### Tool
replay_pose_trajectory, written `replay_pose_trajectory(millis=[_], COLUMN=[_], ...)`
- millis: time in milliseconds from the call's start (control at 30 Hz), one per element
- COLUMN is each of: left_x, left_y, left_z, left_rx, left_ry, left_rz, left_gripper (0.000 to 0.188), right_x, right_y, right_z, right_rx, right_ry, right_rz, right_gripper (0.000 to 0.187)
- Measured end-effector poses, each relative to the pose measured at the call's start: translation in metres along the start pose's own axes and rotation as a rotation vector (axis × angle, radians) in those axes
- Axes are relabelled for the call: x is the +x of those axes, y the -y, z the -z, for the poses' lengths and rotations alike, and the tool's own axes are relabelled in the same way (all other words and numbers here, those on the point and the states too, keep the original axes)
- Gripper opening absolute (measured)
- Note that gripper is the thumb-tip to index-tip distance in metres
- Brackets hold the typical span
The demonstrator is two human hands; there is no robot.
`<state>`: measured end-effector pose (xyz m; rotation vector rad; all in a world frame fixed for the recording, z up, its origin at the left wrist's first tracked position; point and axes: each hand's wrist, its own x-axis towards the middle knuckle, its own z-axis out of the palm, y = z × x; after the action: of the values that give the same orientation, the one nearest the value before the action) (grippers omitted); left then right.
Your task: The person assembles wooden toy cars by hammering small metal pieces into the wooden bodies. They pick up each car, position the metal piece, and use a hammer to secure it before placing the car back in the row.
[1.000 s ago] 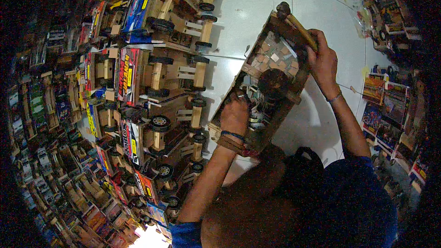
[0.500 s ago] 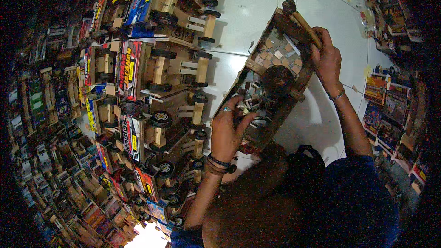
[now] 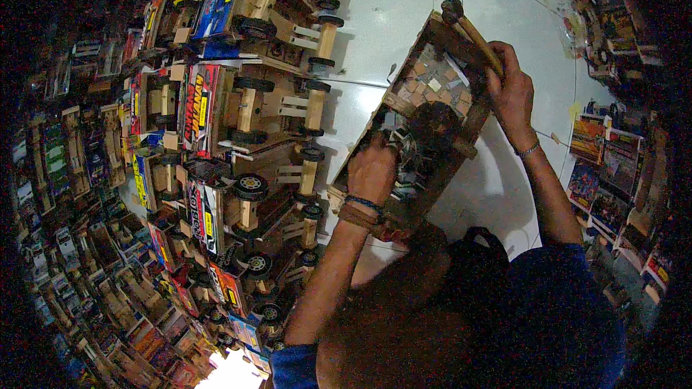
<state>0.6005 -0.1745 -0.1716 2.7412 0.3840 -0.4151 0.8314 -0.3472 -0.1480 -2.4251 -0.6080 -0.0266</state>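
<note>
My right hand (image 3: 512,93) is closed around the handle of a hammer (image 3: 474,39), whose dark head points away over the far end of a long wooden box (image 3: 441,193). That hand rests beside the box's right wall. My left hand (image 3: 373,171) reaches down into the box's near compartment, among small whitish and grey pieces (image 3: 409,186). Its back faces up, and its fingertips are hidden. Small tan and grey square pieces (image 3: 431,86) fill the far compartment. A dark round lump (image 3: 435,121) lies by the divider.
Wooden toy trucks (image 3: 252,111) with black wheels and colourful printed panels stand on their sides in rows at the left. More printed toy pieces (image 3: 605,151) are at the right. White floor tiles (image 3: 393,21) lie under the box. A clear plastic bag (image 3: 555,0) lies far right.
My left hand has turned back-up and moved slightly right and farther into the near compartment; its spread thumb and fingers no longer show. My right hand and the hammer stay in place.
</note>
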Motion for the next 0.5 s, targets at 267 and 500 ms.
replay_pose_trajectory(millis=[267, 500], left_x=[0.002, -0.021], left_y=[0.003, -0.004], left_z=[0.004, 0.049], left_rx=[-0.053, -0.487], left_ry=[0.147, -0.166], left_rz=[0.094, -0.011], left_gripper=[0.025, 0.015], right_x=[0.0, 0.001], right_y=[0.002, -0.004], right_z=[0.002, -0.003], right_rx=[0.028, 0.007], right_ry=[0.043, -0.038], right_rz=[-0.051, 0.062], right_gripper=[0.039, 0.035])
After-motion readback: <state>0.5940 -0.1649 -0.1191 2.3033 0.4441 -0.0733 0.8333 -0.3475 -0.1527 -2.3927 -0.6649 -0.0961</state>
